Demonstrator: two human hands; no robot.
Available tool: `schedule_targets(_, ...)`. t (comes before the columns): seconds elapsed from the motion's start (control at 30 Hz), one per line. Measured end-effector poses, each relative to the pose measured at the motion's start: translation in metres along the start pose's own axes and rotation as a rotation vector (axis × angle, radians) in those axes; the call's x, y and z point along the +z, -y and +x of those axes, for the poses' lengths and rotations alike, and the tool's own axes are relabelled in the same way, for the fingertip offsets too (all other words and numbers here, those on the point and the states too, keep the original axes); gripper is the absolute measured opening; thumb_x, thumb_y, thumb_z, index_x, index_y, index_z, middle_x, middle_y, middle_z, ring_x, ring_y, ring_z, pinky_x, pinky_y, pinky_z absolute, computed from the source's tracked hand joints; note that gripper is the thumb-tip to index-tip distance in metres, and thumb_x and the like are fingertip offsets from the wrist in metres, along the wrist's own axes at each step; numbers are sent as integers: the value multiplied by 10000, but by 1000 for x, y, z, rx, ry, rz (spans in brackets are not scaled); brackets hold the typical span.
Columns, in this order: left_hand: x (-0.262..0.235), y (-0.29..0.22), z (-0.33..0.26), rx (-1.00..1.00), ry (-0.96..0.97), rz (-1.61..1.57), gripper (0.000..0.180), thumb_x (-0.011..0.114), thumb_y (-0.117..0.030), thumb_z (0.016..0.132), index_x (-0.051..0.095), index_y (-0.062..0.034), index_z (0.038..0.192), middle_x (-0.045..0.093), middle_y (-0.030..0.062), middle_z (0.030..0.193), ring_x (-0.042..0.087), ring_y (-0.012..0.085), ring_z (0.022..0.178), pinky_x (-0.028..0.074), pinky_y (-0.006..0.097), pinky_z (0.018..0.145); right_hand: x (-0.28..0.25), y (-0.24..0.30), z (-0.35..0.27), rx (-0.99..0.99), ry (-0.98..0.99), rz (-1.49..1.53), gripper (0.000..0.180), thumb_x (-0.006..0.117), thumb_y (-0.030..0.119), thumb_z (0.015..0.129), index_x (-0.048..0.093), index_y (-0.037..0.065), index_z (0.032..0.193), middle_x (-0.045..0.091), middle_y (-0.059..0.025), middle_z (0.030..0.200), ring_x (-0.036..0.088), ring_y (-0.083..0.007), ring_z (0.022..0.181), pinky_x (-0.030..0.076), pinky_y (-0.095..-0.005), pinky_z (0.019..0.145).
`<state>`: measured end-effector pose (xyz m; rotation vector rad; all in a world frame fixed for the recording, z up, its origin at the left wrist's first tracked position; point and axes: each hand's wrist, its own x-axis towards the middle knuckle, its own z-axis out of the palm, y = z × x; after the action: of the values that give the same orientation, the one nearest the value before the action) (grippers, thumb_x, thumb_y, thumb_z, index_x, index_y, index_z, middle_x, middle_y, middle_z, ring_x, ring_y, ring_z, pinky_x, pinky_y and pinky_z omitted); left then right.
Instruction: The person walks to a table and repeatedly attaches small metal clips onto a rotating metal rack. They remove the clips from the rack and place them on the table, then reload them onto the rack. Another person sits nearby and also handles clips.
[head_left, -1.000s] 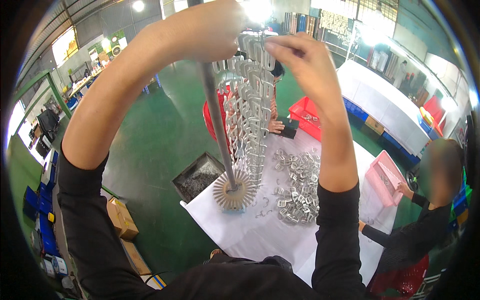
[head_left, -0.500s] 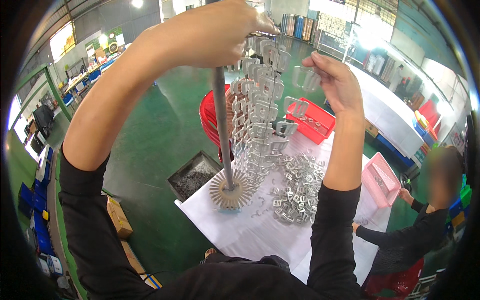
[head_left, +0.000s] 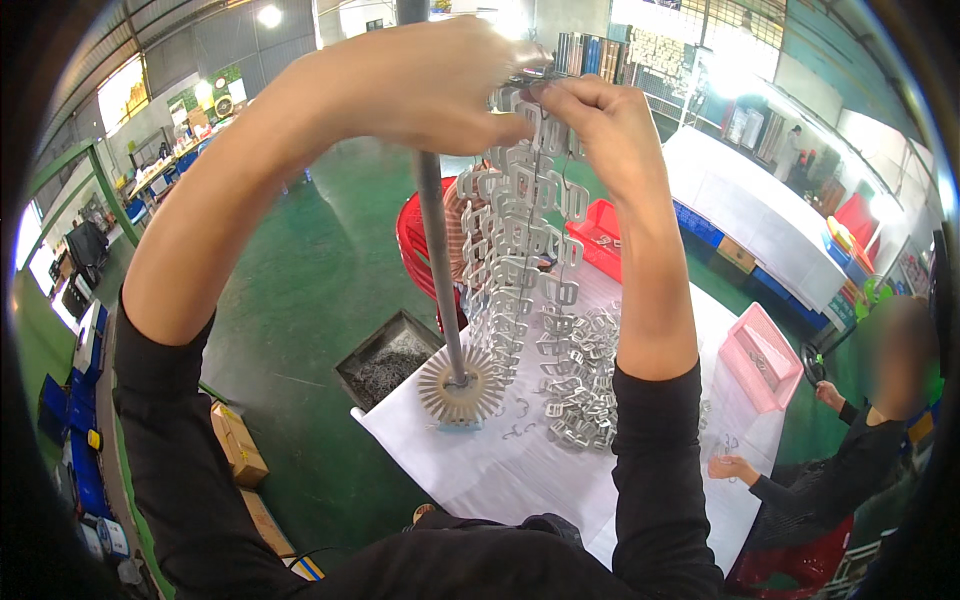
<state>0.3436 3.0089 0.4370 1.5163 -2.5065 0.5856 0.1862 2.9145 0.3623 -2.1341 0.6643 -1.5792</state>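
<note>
Two raised bare hands at the top of hanging metal buckles. The right hand [head_left: 612, 125], thumb and forefinger pressed together, pinches the upper end of one strand of buckles [head_left: 572, 203], which hangs to the right of the other strands [head_left: 515, 215]. The left hand [head_left: 450, 92], blurred, passes in front of a grey pole [head_left: 433, 225], its thumb pointing toward the strands; whether its fingers grip anything, I cannot tell. The pole rises from a slotted disc [head_left: 462, 388] near a corner of the white table [head_left: 500, 460]. Right of the disc lies a heap of loose buckles [head_left: 585, 405]; farther out stand a red basket [head_left: 588, 250] and a pink basket [head_left: 735, 362].
</note>
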Motion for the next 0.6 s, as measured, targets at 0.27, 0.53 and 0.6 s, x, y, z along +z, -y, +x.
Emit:
schedule_targets(0.27,17,16,7,161,-287,69,352,563,-24,788,571,3,1139,603,192,1083,557,354,1022,428,407,896,-51,-28,-8,252,161,672,187,656,127,781,675,-17,898,666,-94,881,605,-167,830,463,-298,774)
schedule_targets(0.53,15,27,-2,193,-226,42,377,522,-48,831,518,-32,1208,580,168,1137,554,345,1022,425,406,909,-36,-19,-20,187,26,194,206,660,190,779,708,11,871,668,-59,837,590,-128,790,442,-282,722)
schedule_targets(0.6,12,23,-2,204,-183,23,393,513,-45,830,505,-39,1222,583,162,1138,556,341,1023,431,400,909,-13,-8,-14,120,-34,111,220,656,201,780,714,13,878,671,-56,836,585,-124,788,434,-273,725)
